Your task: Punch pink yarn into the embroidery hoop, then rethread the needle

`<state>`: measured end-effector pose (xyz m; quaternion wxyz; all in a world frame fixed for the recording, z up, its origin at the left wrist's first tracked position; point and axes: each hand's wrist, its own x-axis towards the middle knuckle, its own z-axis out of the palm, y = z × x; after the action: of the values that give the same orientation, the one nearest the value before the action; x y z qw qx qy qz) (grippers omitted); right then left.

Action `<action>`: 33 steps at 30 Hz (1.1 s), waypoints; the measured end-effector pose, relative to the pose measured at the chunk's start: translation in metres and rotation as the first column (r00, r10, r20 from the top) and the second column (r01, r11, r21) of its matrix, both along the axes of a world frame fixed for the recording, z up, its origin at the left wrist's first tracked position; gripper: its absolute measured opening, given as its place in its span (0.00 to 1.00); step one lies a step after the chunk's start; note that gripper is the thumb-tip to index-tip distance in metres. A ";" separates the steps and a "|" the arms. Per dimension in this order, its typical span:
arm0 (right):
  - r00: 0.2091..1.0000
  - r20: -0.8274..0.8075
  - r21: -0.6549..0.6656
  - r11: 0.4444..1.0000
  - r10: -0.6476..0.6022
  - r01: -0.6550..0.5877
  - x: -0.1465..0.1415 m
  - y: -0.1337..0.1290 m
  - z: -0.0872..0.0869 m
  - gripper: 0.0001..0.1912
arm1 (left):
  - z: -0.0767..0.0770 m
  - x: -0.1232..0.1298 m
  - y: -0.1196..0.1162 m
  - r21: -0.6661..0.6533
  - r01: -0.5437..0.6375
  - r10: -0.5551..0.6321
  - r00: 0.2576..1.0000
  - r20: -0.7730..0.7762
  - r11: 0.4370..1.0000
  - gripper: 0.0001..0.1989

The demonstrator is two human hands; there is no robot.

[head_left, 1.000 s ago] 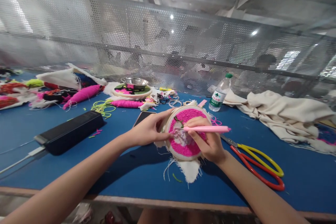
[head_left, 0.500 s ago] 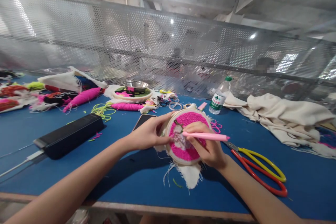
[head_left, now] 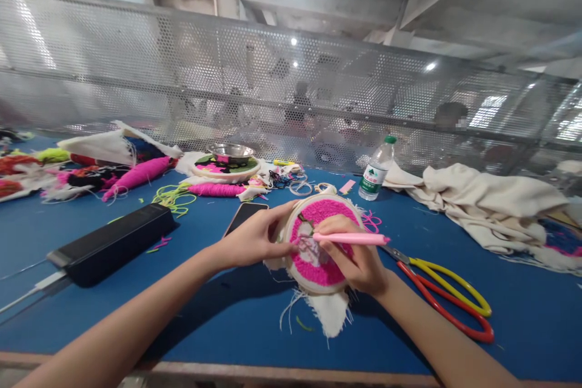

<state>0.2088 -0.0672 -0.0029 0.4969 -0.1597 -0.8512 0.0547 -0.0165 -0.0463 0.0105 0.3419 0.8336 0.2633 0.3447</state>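
A round embroidery hoop (head_left: 325, 207) stands tilted toward me, its cloth worked in bright pink loops around a pale, whitish middle. My left hand (head_left: 255, 235) grips the hoop's left rim, thumb on the front and fingers behind, partly hidden. In my right hand (head_left: 361, 264) is a pink punch needle (head_left: 352, 239), pinched near its tip end, which points left at the pale area. Whether the tip is in the cloth I cannot tell. Frayed white cloth (head_left: 331, 313) hangs below the hoop. Pink yarn (head_left: 371, 222) lies behind its right side.
Scissors (head_left: 439, 291) with red and yellow handles lie right of my right hand. Behind are a water bottle (head_left: 376, 170), crumpled cream cloth (head_left: 491, 200), a phone (head_left: 245, 216) and another hoop (head_left: 227, 168) with a metal bowl (head_left: 231, 150). A black power bank (head_left: 113, 242) lies left.
The whole view has shifted slightly, with things sitting a little lower and further left. Both hands keep their hold, and the punch needle remains over the pale area.
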 end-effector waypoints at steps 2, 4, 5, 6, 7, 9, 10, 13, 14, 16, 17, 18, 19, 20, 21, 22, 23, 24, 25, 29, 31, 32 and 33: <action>1.000 0.001 -0.002 1.000 -0.005 0.005 0.000 0.000 0.000 0.11 | -0.001 0.000 0.000 -0.006 0.002 -0.002 1.000 -0.002 1.000 0.39; 1.000 0.001 0.007 1.000 -0.004 0.004 -0.001 0.000 0.001 0.11 | -0.001 0.001 0.001 -0.006 0.009 -0.009 1.000 0.002 1.000 0.38; 1.000 0.003 0.013 1.000 -0.004 0.004 -0.001 0.000 0.001 0.11 | -0.001 0.001 0.001 -0.003 0.011 -0.011 1.000 0.004 1.000 0.38; 1.000 0.006 0.017 1.000 -0.005 0.005 -0.001 -0.001 0.001 0.11 | -0.001 0.001 0.001 0.001 0.012 -0.012 1.000 0.004 1.000 0.39; 1.000 0.007 0.018 1.000 -0.007 0.007 -0.001 -0.001 0.001 0.11 | -0.001 0.001 0.000 0.005 0.010 -0.010 1.000 0.000 1.000 0.39; 1.000 0.006 0.004 1.000 -0.012 0.012 -0.002 -0.001 0.001 0.10 | 0.000 0.000 0.000 0.012 0.000 0.001 1.000 -0.017 1.000 0.39; 1.000 -0.003 -0.008 1.000 -0.017 0.017 -0.002 -0.002 0.000 0.10 | 0.000 0.000 -0.001 0.018 -0.008 0.008 1.000 -0.026 1.000 0.39; 0.998 -0.047 -0.058 0.998 -0.039 0.037 -0.003 -0.001 -0.001 0.09 | 0.002 -0.001 -0.002 0.034 -0.028 0.029 0.999 -0.037 0.999 0.39; 0.997 -0.059 -0.072 0.996 -0.048 0.043 -0.003 -0.001 -0.001 0.08 | 0.002 -0.001 -0.002 0.033 -0.029 0.030 0.999 -0.036 0.999 0.39; 0.996 -0.072 -0.091 0.995 -0.059 0.053 -0.003 -0.001 -0.002 0.08 | 0.002 0.000 -0.002 0.026 -0.025 0.026 0.999 -0.033 0.999 0.40; 0.996 -0.070 -0.092 0.994 -0.062 0.056 -0.003 -0.001 -0.002 0.07 | 0.002 0.000 -0.002 0.024 -0.022 0.022 0.999 -0.034 0.999 0.40; 0.996 -0.065 -0.091 0.994 -0.066 0.059 -0.003 -0.001 -0.002 0.07 | 0.002 0.000 -0.002 0.025 -0.020 0.021 0.999 -0.037 0.999 0.40; 0.996 -0.059 -0.088 0.994 -0.069 0.064 -0.003 -0.001 -0.003 0.07 | 0.002 0.000 -0.002 0.030 -0.022 0.023 0.999 -0.045 0.999 0.39; 0.996 -0.054 -0.083 0.994 -0.073 0.068 -0.003 -0.001 -0.003 0.07 | 0.002 0.000 -0.002 0.038 -0.027 0.029 0.998 -0.052 0.999 0.39; 0.996 -0.050 -0.069 0.995 -0.076 0.072 -0.003 -0.001 -0.002 0.07 | 0.002 -0.001 -0.002 0.047 -0.031 0.034 0.998 -0.056 0.998 0.39; 0.996 -0.042 -0.049 0.996 -0.076 0.074 -0.003 -0.001 -0.002 0.08 | 0.002 -0.001 -0.002 0.053 -0.034 0.037 0.997 -0.061 0.998 0.39; 0.997 -0.028 -0.020 0.997 -0.074 0.073 -0.003 -0.001 -0.002 0.08 | 0.002 -0.001 -0.002 0.056 -0.035 0.039 0.997 -0.065 0.998 0.38; 0.997 -0.007 0.018 0.997 -0.071 0.071 -0.003 -0.001 -0.001 0.09 | 0.002 -0.001 -0.002 0.057 -0.035 0.039 0.997 -0.069 0.998 0.38; 0.997 0.017 0.062 0.996 -0.069 0.068 -0.003 -0.001 -0.001 0.10 | 0.002 -0.001 -0.002 0.056 -0.033 0.037 0.997 -0.070 0.998 0.38; 0.991 0.099 0.224 0.973 -0.086 0.062 -0.004 -0.002 0.002 0.11 | 0.002 0.000 -0.001 0.066 -0.032 0.037 0.997 -0.072 0.997 0.39; 0.987 0.106 0.315 0.946 -0.119 0.080 -0.006 -0.003 0.003 0.10 | 0.002 0.001 -0.001 0.070 -0.040 0.046 0.996 -0.072 0.997 0.39; 0.984 0.109 0.361 0.928 -0.138 0.090 -0.007 -0.004 0.003 0.10 | 0.001 0.001 -0.001 0.070 -0.047 0.052 0.996 -0.070 0.996 0.39; 0.981 0.114 0.403 0.910 -0.157 0.098 -0.007 -0.005 0.003 0.10 | 0.001 0.001 0.000 0.069 -0.052 0.057 0.996 -0.065 0.996 0.39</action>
<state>0.2015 -0.0726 0.0002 0.4586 -0.1150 -0.8661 -0.1626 -0.0158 -0.0468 0.0114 0.2949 0.8484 0.2854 0.3344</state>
